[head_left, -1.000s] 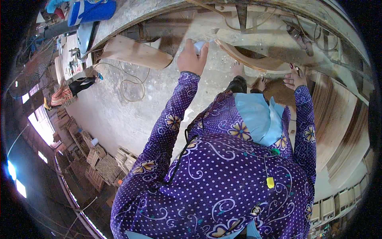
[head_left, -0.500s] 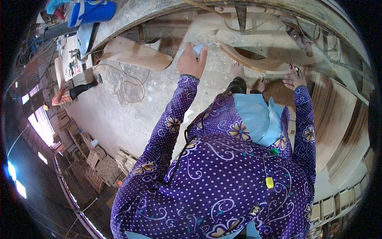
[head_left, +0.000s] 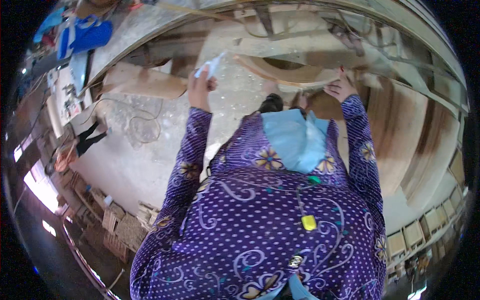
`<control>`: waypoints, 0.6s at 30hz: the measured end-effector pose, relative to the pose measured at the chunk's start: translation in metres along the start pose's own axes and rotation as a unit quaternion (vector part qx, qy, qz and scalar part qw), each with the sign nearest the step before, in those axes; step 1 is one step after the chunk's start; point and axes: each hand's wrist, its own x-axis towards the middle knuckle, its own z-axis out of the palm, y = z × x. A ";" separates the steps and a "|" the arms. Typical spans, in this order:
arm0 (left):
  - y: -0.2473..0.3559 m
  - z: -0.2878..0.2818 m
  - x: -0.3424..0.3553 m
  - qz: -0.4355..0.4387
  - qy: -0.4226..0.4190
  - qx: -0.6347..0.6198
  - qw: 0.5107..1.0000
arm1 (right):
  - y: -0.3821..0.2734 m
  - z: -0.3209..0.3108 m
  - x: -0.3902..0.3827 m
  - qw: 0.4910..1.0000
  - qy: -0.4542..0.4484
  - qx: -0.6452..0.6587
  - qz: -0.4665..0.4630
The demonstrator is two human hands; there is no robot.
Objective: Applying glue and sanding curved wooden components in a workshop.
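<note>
My left hand is closed around a small pale-blue squeeze bottle whose narrow tip points up and to the right. That tip is a short way left of the end of a curved wooden piece, a bowed strip with a light edge. At the piece's other end is my right hand, one finger raised along it and the rest bent beneath. The right hand's exact hold is blurred, but it appears to grip that end.
A wide wooden panel stands at left, near a coiled hose on the floor. Large wooden sheets lie at right. A blue container sits on the bench rim at upper left. Another person is farther left.
The whole view has shifted, so most things appear farther left. My left hand has turned, tilting the bottle's tip upward and drawing it slightly away from the wooden piece. The right hand stays at its end.
</note>
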 end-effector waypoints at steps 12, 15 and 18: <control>0.017 0.014 0.003 -0.077 -0.169 -0.167 0.968 | 0.011 -0.022 0.000 0.991 -0.041 0.119 -0.037; 0.031 0.027 0.003 -0.042 -0.239 -0.173 0.955 | 0.007 -0.022 -0.001 0.990 -0.050 0.127 -0.032; 0.046 0.033 0.003 -0.008 -0.271 -0.167 0.948 | 0.003 -0.014 -0.010 0.989 -0.049 0.136 -0.031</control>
